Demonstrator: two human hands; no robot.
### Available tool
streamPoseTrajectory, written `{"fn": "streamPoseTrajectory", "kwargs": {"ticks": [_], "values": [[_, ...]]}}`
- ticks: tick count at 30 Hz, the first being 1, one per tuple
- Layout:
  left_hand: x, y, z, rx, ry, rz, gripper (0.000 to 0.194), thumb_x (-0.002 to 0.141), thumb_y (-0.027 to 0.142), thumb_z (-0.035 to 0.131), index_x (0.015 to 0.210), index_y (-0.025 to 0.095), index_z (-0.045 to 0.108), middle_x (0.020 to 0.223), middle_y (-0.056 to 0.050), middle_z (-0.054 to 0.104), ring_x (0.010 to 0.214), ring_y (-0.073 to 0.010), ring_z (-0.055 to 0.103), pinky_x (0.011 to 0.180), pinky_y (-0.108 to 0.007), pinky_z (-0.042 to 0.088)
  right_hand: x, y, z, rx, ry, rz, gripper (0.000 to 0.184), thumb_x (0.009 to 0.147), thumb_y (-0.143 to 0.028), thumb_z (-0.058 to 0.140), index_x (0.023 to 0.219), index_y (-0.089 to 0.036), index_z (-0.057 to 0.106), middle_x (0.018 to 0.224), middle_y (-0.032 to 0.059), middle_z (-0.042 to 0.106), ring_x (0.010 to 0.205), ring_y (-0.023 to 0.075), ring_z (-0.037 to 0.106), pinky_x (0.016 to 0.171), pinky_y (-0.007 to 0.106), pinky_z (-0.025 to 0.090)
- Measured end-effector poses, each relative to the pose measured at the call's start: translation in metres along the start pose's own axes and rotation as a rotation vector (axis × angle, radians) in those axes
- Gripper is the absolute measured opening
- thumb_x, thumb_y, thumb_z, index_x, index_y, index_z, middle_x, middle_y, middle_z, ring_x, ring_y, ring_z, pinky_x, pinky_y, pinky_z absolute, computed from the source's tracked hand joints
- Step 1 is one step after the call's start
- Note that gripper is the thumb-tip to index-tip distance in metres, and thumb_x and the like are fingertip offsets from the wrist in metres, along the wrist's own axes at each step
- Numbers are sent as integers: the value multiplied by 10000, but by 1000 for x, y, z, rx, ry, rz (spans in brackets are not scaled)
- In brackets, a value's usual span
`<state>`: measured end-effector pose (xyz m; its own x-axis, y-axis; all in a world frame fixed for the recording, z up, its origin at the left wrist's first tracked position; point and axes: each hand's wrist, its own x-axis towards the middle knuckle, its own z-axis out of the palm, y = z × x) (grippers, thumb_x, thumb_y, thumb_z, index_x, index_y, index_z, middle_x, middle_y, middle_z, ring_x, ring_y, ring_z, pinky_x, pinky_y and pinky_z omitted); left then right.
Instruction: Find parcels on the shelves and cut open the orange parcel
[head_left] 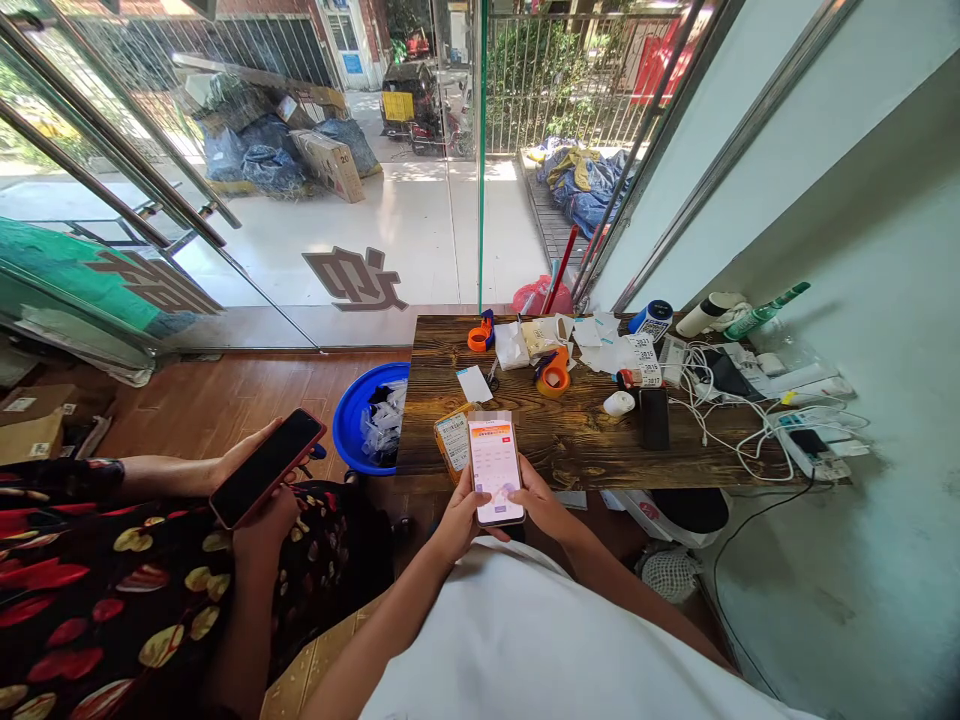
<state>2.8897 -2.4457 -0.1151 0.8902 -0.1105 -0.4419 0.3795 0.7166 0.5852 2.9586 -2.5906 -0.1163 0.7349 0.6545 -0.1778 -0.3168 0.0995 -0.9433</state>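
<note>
Between my two hands is a smartphone (495, 465), upright with its lit screen facing me, just over the near edge of the table. My left hand (459, 515) wraps its left side, thumb on the lower screen. On the other side my right hand (541, 500) grips the edge, its thumb also at the lower screen. Partly behind the phone lies an orange-edged packet with a printed label (452, 440). A white card (475, 384) and a pair of scissors (492, 378) are just beyond it on the table.
The dark wooden table (585, 440) bears an orange tape dispenser (553, 375), a white roll (619, 403), a black phone (654, 420) and tangled white cables (705, 395). A blue tub (349, 425) stands left. Beside me a person holds a phone (268, 468). A glass door is ahead.
</note>
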Motion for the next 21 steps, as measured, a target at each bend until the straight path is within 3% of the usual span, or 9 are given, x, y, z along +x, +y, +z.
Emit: {"fn": "streamPoseTrajectory", "kwargs": {"ticks": [9,13,17,21], "values": [[1,-4,2,6,5,9,919,715,147,560,1484,387,118,1425,-102,401,931,-271,630,462,-276,575,-2,-2,-1,-66,23,-23,525,812,-176,544,1317,-271,437,1315,42,550,1159,231,532,969,415,437],[1,-3,4,65,29,14,914,750,193,600,1487,383,94,1402,-120,426,911,-270,636,452,-276,570,-2,-2,-1,-59,-1,-44,568,809,-171,546,1349,-275,402,1340,42,531,1198,240,507,983,423,427],[3,-3,0,-2,1,-11,941,686,151,530,1489,379,94,1423,-100,409,945,-283,625,471,-307,579,-1,1,-1,-73,23,-49,572,792,-158,548,1336,-277,420,1334,37,539,1207,247,499,982,432,428],[6,-4,-3,-60,-54,-2,892,710,227,525,1493,353,116,1448,-104,378,976,-306,612,470,-311,574,-1,4,-2,-65,33,-36,583,788,-158,551,1342,-280,417,1335,36,541,1197,242,509,971,425,436]]}}
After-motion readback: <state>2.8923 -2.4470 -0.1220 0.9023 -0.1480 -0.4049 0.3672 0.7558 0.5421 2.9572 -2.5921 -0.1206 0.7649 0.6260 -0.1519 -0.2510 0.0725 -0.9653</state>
